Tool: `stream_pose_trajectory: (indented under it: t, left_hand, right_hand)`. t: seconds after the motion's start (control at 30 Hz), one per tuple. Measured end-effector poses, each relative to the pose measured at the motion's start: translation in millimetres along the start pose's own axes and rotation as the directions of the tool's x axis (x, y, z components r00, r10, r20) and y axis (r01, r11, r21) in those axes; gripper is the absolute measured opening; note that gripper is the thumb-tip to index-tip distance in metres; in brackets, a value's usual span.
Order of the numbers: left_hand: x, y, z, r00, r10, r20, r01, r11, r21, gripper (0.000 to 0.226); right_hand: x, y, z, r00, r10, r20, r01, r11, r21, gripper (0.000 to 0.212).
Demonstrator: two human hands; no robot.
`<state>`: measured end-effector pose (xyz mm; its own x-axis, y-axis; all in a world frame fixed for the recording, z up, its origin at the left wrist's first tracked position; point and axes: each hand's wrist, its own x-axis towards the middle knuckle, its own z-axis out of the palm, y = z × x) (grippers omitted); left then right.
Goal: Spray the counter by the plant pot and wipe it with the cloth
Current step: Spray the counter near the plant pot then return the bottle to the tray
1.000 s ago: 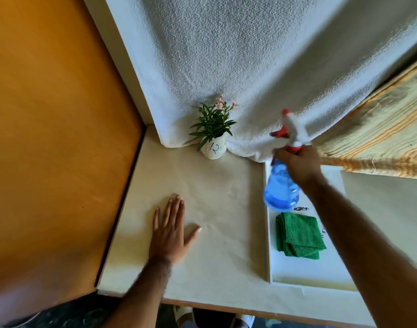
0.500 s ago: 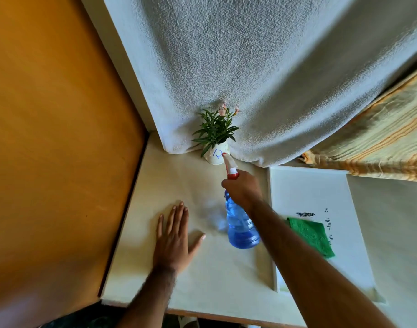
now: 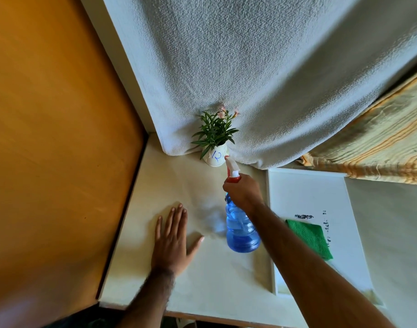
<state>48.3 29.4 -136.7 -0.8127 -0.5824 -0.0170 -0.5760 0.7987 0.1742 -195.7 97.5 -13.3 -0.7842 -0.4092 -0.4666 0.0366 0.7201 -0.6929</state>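
Observation:
My right hand (image 3: pixel 244 192) grips the neck of a blue spray bottle (image 3: pixel 240 230) with a red and white trigger head, held above the cream counter (image 3: pixel 179 185); its nozzle points at the small white plant pot (image 3: pixel 215 157) marked "12", which holds a green plant with pink flowers. My left hand (image 3: pixel 173 240) lies flat on the counter, fingers spread, left of the bottle. A folded green cloth (image 3: pixel 311 237) rests on the white board (image 3: pixel 309 192) to the right, partly hidden by my right forearm.
An orange wall panel (image 3: pixel 56 138) borders the counter on the left. A white textured towel (image 3: pixel 262 67) hangs behind the pot, and a striped yellow fabric (image 3: pixel 380 143) lies at the back right. The counter's front edge runs along the bottom.
My right hand carried the spray bottle from above the white board leftward to the counter in front of the plant pot. The left hand stayed flat on the counter.

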Motion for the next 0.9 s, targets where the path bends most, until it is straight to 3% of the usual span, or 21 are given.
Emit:
stream_pose_trajectory:
  t: [0.13, 0.2, 0.27, 0.47, 0.67, 0.9]
  left_hand:
    - [0, 0, 1, 1.0, 0.001, -0.017, -0.001, 1.0, -0.016, 0.091]
    - [0, 0, 2, 1.0, 0.004, -0.023, -0.005, 1.0, -0.021, 0.091]
    - [0, 0, 2, 1.0, 0.008, -0.021, -0.008, 1.0, -0.016, 0.091]
    - [-1, 0, -1, 1.0, 0.012, -0.017, -0.012, 1.0, -0.007, 0.092]
    - [0, 2, -1, 1.0, 0.014, -0.026, -0.015, 1.0, -0.009, 0.092]
    - [2, 1, 1, 1.0, 0.011, -0.006, -0.011, 1.0, -0.011, 0.093]
  right_hand:
    - [-8, 2, -15, 0.995, -0.063, -0.072, 0.07, 0.993, 0.092, 0.024]
    - [-12, -3, -30, 0.979, -0.138, -0.151, 0.16, 0.977, 0.144, 0.018]
    - [-15, -11, -48, 0.945, -0.213, -0.247, 0.261, 0.948, 0.182, 0.01]
    - [-10, -10, -106, 0.81, -0.354, -0.468, 0.512, 0.816, 0.269, 0.035]
    - [19, 23, -136, 0.747, -0.323, -0.581, 0.528, 0.82, 0.221, 0.032]
    - [35, 58, -139, 0.726, -0.329, -0.605, 0.522, 0.835, 0.173, 0.027]
